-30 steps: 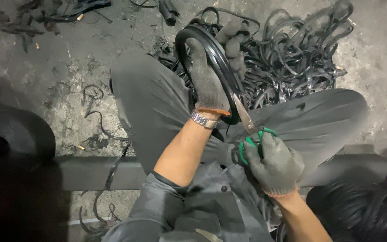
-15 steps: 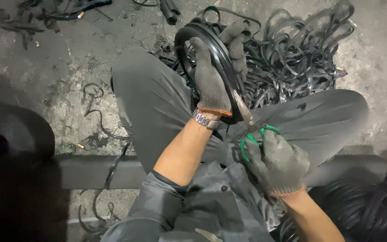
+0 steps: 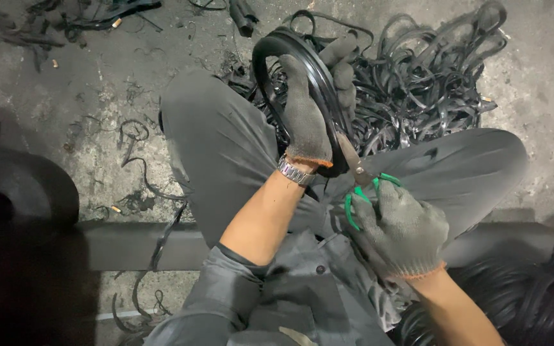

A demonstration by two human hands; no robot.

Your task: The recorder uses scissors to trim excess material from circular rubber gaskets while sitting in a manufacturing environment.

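My left hand [image 3: 309, 112], in a grey knit glove with a wristwatch at the cuff, grips a curved black rubber ring [image 3: 270, 48] and holds it upright over my knees. My right hand [image 3: 405, 234], also gloved, holds green-handled scissors [image 3: 360, 182]. The scissor blades meet the lower edge of the ring just below my left palm. I sit with my legs in grey trousers spread apart.
A big tangle of cut black rubber strips [image 3: 424, 83] lies on the concrete floor ahead. Loose strips [image 3: 142, 173] trail to the left. A dark round object [image 3: 20, 186] sits at the left, and stacked black rings [image 3: 533, 295] at the lower right.
The scissors have moved slightly along the ring's lower edge; my right hand sits a little lower. The left hand keeps its grip on the ring.
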